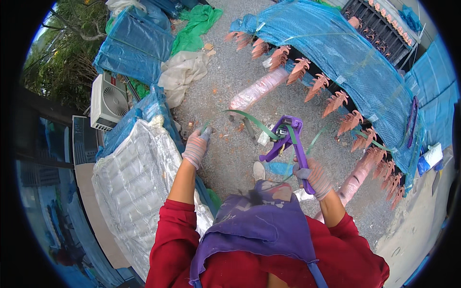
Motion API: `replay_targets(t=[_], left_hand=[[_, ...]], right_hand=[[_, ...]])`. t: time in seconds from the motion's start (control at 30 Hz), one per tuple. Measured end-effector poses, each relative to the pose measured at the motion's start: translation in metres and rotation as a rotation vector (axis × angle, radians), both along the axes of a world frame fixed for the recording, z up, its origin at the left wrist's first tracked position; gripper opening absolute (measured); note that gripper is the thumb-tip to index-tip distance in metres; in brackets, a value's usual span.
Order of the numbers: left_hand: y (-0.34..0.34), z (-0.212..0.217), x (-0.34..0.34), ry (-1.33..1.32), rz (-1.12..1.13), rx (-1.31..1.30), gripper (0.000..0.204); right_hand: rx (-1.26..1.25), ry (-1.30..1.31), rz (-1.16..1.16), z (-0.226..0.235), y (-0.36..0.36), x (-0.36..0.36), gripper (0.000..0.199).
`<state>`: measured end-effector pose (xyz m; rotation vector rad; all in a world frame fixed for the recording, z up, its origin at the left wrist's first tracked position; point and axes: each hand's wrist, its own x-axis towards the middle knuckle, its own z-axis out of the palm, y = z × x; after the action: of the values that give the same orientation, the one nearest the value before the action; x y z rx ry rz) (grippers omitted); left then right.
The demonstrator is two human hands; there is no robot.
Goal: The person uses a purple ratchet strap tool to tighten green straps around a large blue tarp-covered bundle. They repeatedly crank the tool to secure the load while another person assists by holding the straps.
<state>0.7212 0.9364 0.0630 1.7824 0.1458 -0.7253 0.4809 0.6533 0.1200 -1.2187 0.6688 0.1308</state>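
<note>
Hands were well apart. My right hand (318, 178) was clamped round the long handle of a purple tool (300, 150), held out in front and right of my middle. Its long axis ran forward from my grip, leaning slightly left, head end farthest from me. A green strap (259, 123) came out of the head and arched leftward; its visible end sat forward and slightly right of my left hand (196, 148), which was the nearer of the two. Left fingers were bent, with a bit of green at the tips; could not tell whether they gripped it. Beyond the strap, a pink wrapped roll (259, 89) lay on the ground (225, 168).
</note>
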Motion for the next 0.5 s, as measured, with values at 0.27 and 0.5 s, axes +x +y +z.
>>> replay_targets(t=[0.27, 0.5], left_hand=[[0.030, 0.004, 0.024, -0.065, -0.780, -0.075, 0.034], [0.016, 0.002, 0.147, -0.203, -1.046, -0.015, 0.038]], right_hand=[[0.009, -0.221, -0.451, -0.014, -0.036, 0.138, 0.043], [-0.182, -0.226, -0.459, 0.018, -0.018, 0.222, 0.047]])
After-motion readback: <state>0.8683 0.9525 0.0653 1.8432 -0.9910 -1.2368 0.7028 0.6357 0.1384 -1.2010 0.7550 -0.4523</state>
